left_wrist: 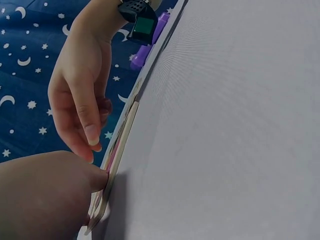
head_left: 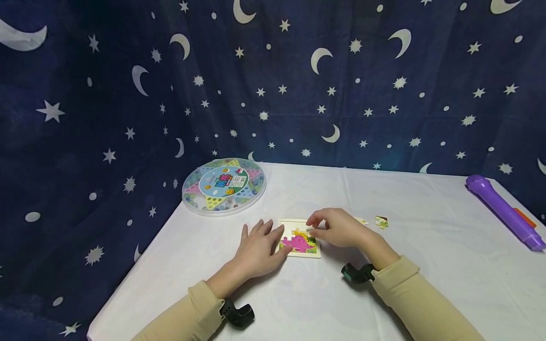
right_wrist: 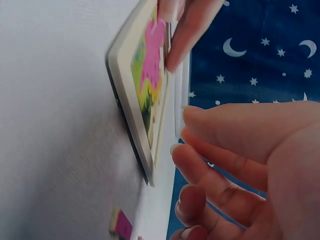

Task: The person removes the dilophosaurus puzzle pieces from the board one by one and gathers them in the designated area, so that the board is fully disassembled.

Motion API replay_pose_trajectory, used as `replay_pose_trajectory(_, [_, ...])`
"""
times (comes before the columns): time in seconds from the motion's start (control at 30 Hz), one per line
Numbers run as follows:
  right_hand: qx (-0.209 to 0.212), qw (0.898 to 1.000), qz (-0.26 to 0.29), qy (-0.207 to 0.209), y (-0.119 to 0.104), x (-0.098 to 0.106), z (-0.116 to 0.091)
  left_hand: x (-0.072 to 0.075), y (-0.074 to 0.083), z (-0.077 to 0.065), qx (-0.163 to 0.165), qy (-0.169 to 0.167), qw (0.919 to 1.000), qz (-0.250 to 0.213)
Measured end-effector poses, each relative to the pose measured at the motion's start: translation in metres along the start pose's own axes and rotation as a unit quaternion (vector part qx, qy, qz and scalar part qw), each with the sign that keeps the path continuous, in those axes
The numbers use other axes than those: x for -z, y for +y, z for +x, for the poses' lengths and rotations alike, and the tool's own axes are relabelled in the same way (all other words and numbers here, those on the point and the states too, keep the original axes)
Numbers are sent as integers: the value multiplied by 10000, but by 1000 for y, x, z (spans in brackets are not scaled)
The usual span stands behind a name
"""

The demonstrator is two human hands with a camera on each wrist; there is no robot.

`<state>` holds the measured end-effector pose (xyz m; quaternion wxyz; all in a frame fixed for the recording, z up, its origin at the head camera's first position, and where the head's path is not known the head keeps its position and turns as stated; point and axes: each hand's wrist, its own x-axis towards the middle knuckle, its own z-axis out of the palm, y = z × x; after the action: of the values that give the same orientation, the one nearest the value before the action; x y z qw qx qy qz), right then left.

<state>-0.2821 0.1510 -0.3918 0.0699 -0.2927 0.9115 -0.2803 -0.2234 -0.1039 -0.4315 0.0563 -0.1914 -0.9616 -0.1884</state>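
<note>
A small wooden jigsaw puzzle (head_left: pixel 299 254) lies on the white table, its pale frame round a picture of a pink dinosaur (head_left: pixel 297 243). Part of the picture is filled in; the upper left shows bare tray. My left hand (head_left: pixel 260 251) rests at the puzzle's left side with fingers spread and the thumb on its lower left part. Over the right edge hovers my right hand (head_left: pixel 339 228), its fingers loosely bent. In the right wrist view, the thumb (right_wrist: pixel 225 122) and fingers are apart, with no puzzle piece visible between them.
Loose puzzle pieces (head_left: pixel 381 221) lie right of the puzzle, one partly behind the right hand. A round Chinese checkers box (head_left: pixel 223 187) sits at the back left. Along the right side lies a purple tube-shaped object (head_left: pixel 505 210), beside something orange (head_left: pixel 524 217). Starry curtains (head_left: pixel 298 94) hang behind.
</note>
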Motion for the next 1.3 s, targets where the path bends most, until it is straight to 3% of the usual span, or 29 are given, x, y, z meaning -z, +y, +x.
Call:
replay_pose_trajectory(0.5, [224, 9983, -541, 46, -8, -16, 4, -1, -1, 1, -277, 3, 9996, 9])
replay_pose_trajectory(0.73, [261, 9970, -722, 128, -7, -22, 5, -1, -1, 1, -234, -88, 9995, 177])
replay_pose_trajectory(1.03, [33, 9979, -652, -10, -10, -24, 7, 0, 0, 2, -242, -76, 9993, 268])
replay_pose_trajectory(1.3, [79, 9992, -393, 6, -13, -26, 7, 0, 1, 2, -229, -63, 9994, 256])
